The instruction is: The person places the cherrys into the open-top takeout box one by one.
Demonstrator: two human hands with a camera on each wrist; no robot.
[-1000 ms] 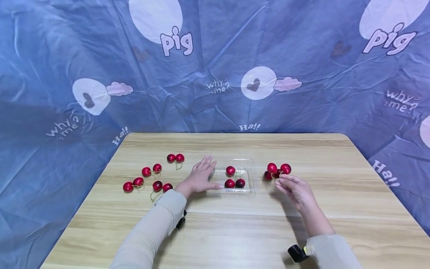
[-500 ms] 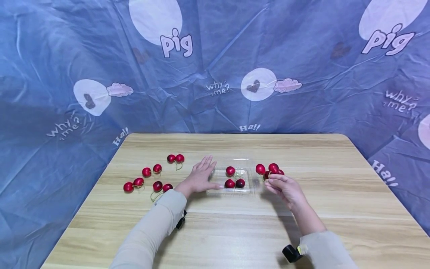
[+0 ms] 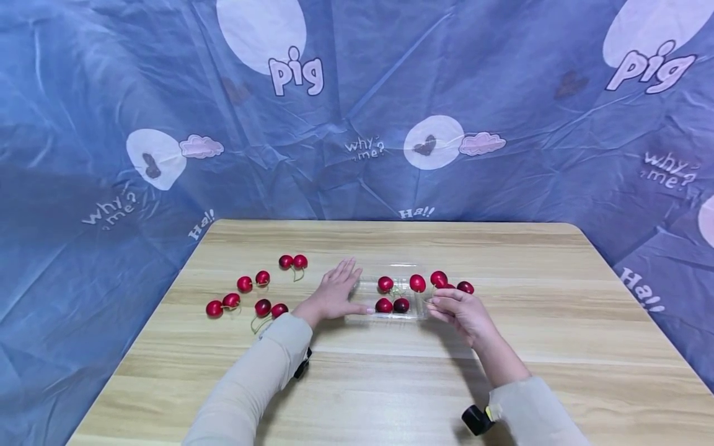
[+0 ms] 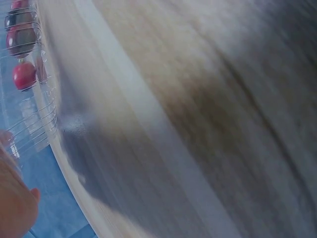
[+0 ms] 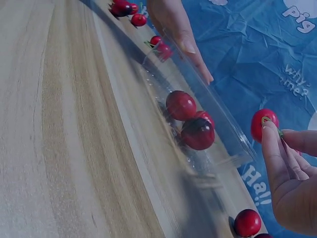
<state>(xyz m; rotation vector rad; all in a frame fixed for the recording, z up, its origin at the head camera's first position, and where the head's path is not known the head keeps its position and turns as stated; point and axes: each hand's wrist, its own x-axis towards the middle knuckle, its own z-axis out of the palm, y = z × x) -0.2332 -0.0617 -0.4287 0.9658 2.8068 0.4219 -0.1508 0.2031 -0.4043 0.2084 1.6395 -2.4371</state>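
A clear plastic box sits mid-table with three red cherries visible inside, one being a dark cherry. My left hand rests on the box's left side, fingers spread and thumb along the front edge. By their green stem, my right hand pinches a pair of cherries, hanging over the box's right edge. The right wrist view shows the stem between thumb and fingertips beside a held cherry. Behind the right fingers, a loose dark cherry lies on the table, its partner partly hidden.
Left of the box lie several cherry pairs: one at the back, one in the middle, one at far left and one near the left sleeve. A blue printed cloth hangs behind the wooden table.
My right hand has moved left with the held cherries, from the table right of the box to the box's right edge. The other pair stays behind on the table. My left hand keeps its place.
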